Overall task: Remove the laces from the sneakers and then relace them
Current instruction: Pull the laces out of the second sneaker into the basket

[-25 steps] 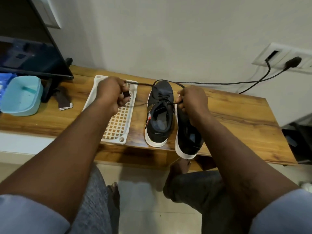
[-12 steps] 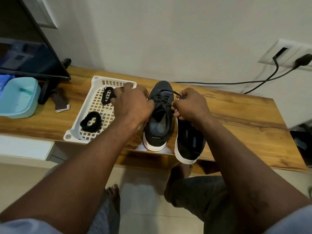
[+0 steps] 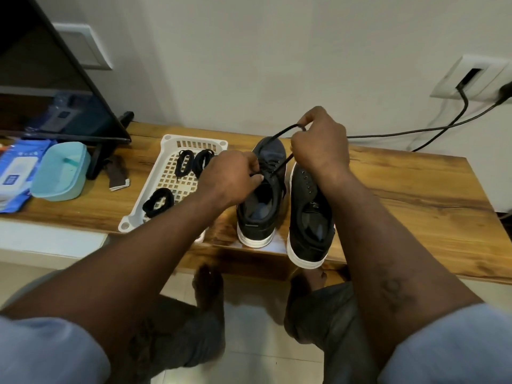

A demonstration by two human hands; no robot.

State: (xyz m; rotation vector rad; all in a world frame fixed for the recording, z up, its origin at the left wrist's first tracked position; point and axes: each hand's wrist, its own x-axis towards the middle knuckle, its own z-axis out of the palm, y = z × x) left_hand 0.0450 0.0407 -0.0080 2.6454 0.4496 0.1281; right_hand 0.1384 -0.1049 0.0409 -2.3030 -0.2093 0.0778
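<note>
the right hand (image 3: 318, 142) is raised above the toe ends of the shoes, its fingers curled and pinching a loop of black lace (image 3: 285, 130). the lace runs down from it to the eyelets of the left sneaker (image 3: 253, 228). there the left hand (image 3: 230, 177) pinches the lace at the tongue with thumb and fingertips. the left hand covers part of that shoe's eyelet rows. the right wrist crosses the toe of the right sneaker (image 3: 307, 245), which stands just beside its pair with bare eyelets. both sit at the near edge of the wooden table (image 3: 415, 189). just left of them, a white slotted tray (image 3: 194, 140) holds three coiled black laces (image 3: 158, 202). farther left are a teal container (image 3: 61, 173) and a tv screen (image 3: 55, 79). black cables (image 3: 415, 131) run behind the right hand.
</note>
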